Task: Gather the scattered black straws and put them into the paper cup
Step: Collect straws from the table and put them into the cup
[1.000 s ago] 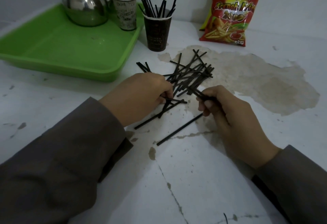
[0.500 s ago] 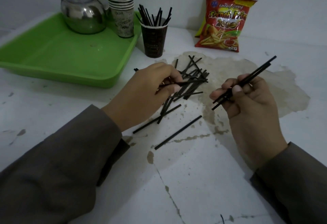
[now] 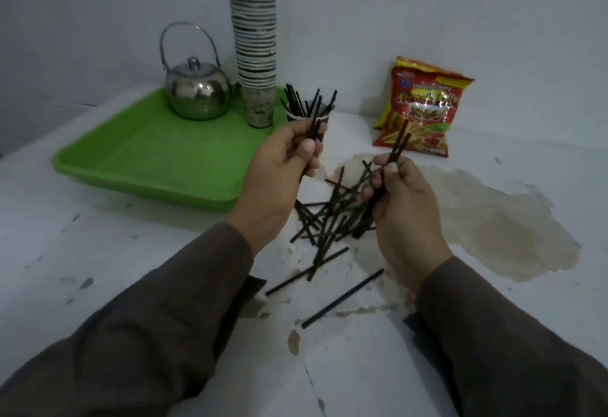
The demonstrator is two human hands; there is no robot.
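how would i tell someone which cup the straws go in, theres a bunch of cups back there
Start at the green tray on the white table. Just off its far right corner, between the tall stack of cups and the red snack bag, stands a single dark paper cup, partly hidden by the left hand. It alone has black straws sticking out.

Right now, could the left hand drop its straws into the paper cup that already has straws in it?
Probably yes. The left hand, gripping a few straws, is raised just in front of the paper cup, with nothing between them; the cup's mouth looks partly filled, not blocked.
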